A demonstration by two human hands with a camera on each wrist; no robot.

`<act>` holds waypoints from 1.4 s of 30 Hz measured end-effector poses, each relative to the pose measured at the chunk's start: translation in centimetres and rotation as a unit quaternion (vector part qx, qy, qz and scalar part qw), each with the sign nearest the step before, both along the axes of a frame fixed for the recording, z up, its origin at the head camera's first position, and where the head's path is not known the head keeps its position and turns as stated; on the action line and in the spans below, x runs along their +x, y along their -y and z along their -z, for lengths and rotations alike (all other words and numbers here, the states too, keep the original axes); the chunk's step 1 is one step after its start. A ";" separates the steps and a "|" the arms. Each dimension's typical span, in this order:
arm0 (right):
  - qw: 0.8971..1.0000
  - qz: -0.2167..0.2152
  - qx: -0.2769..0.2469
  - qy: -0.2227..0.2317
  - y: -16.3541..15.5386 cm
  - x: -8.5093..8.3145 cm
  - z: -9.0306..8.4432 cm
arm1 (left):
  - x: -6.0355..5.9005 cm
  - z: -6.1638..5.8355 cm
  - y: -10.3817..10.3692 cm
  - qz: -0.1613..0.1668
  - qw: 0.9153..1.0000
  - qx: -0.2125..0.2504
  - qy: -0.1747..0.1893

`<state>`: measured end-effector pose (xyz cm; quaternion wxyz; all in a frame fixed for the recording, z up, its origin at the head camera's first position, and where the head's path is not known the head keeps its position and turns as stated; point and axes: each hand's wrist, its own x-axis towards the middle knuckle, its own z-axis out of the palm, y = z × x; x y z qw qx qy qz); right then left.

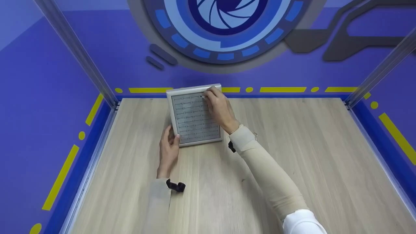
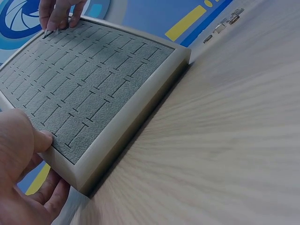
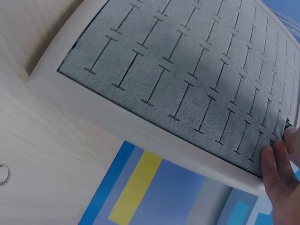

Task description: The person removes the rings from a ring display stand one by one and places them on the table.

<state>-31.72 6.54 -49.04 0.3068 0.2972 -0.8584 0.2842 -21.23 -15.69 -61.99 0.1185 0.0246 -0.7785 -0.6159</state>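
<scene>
A jewelry display tray (image 1: 196,117) with a pale frame and a grey padded insert cut with rows of I-shaped slits leans tilted up on the table by the back wall. My left hand (image 1: 169,149) grips its lower left corner, thumb (image 2: 43,140) on the front and fingers behind. At the upper right of the insert, my right hand (image 1: 219,107) pinches a small shiny piece (image 2: 48,33) at a slit of the top row; the fingertips largely hide it, and I cannot tell its kind. The right fingers (image 3: 276,164) press close against the insert near the frame.
Several small metallic trinkets (image 2: 219,28) lie on the wooden table beyond the tray in the left wrist view. A loop-shaped silvery piece (image 3: 4,174) shows at the left of the right wrist view. Blue-purple walls (image 1: 97,48) with yellow marks enclose the back and sides.
</scene>
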 end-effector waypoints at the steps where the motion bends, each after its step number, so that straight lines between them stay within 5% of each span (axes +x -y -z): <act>1: 1.000 -0.002 0.002 -0.001 0.0 0.0 0.0 | 0.0 0.0 0.0 -0.001 1.000 0.000 0.001; 27: 0.998 -0.056 -0.016 -0.018 -1.5 0.2 0.2 | -0.1 0.1 0.0 0.007 1.000 0.001 -0.013; 42: 0.996 -0.073 -0.037 -0.031 -4.0 1.8 0.6 | -0.1 0.0 0.0 0.002 1.000 -0.002 -0.001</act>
